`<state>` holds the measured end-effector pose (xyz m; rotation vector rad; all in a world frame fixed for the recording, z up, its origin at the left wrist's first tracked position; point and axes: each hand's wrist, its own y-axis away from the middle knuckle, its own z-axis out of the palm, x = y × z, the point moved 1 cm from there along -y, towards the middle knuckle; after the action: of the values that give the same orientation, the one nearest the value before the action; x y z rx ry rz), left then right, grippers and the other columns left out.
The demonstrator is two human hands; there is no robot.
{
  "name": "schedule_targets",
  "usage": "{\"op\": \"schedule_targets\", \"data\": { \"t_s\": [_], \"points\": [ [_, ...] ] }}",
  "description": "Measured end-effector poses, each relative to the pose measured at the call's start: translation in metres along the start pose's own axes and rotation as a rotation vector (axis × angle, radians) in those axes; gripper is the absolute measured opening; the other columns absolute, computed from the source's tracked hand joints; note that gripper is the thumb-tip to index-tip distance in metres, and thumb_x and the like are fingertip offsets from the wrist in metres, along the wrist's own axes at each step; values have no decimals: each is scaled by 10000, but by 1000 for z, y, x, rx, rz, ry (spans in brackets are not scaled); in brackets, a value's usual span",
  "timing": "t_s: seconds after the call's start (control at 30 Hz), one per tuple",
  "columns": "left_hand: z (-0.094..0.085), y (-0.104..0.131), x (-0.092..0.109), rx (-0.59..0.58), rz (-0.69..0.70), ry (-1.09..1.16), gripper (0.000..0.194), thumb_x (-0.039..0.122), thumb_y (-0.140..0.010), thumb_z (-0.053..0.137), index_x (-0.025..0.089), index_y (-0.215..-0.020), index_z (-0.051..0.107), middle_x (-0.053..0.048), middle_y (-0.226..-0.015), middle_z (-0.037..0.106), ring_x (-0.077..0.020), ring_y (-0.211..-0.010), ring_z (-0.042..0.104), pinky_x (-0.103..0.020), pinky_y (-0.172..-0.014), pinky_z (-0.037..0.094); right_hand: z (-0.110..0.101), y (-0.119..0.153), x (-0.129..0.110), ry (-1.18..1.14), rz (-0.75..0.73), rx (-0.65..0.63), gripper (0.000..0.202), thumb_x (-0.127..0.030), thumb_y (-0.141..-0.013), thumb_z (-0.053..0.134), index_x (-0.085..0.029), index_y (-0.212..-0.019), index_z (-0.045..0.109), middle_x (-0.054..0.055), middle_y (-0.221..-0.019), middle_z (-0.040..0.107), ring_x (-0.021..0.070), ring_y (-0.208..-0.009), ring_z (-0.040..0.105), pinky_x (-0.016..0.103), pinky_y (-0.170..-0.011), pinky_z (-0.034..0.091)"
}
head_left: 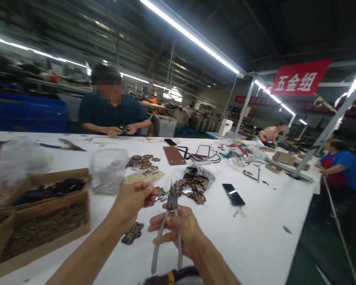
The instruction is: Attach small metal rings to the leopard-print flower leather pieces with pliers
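My right hand (184, 225) holds a pair of long-nosed pliers (172, 202), jaws pointing away and grey handles running down past the palm. To its left, my left hand (138, 194) is raised over the table with thumb and fingers pinched together; whatever lies between the fingertips is too small to tell. Beneath the left wrist rests a leopard-print flower-shaped piece (132, 232). Just beyond the pliers sits a pile of similar spotted pieces (195, 184), partly on clear plastic. A second tool with black and yellow handles (171, 278) lies at the bottom edge.
Cardboard boxes of small metal parts (47, 227) stand at left beside a clear plastic bag (108, 170). A phone (233, 194) lies to the right, a brown panel (174, 155) farther back. Across the white table (255, 237) a co-worker (112, 107) handles a small dark item.
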<state>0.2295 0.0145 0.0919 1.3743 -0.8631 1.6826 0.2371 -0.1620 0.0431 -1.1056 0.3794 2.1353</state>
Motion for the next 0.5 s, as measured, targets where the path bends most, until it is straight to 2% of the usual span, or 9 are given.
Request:
{"op": "schedule_targets", "data": {
  "t_s": [0.1,0.2,0.4,0.5],
  "points": [
    [1,-3,-4,-28,-16,-23,304,325,-632,818,98,-753,656,-66,-714,695,-115,-578,609,-215,-552,518,-4,-3,0,5,-2,-42,573,-246,-660,765,-171,-1166,508,166,-1003,762,281,-801,726,370,-607,549],
    [1,-1,-2,-27,-9,-37,290,300,-633,820,100,-759,652,-59,-709,690,-119,-587,616,-214,-560,523,-2,-2,0,13,-34,-78,484,-190,-622,749,-142,-1074,585,148,-942,771,229,-746,707,309,-645,501],
    [4,0,1,-1,-16,-30,272,235,-621,818,99,-777,641,-56,-712,686,-123,-572,612,-222,-546,528,0,-2,-1,101,-46,28,374,-121,-535,727,-108,-908,705,114,-911,762,152,-632,609,253,-550,433],
    [6,0,2,6,-21,-27,253,219,-638,801,97,-783,633,-58,-717,688,-128,-575,615,-228,-548,528,-2,-2,0,90,-30,18,410,-129,-516,769,-109,-921,706,104,-890,754,179,-689,634,299,-621,498]
  ]
}}
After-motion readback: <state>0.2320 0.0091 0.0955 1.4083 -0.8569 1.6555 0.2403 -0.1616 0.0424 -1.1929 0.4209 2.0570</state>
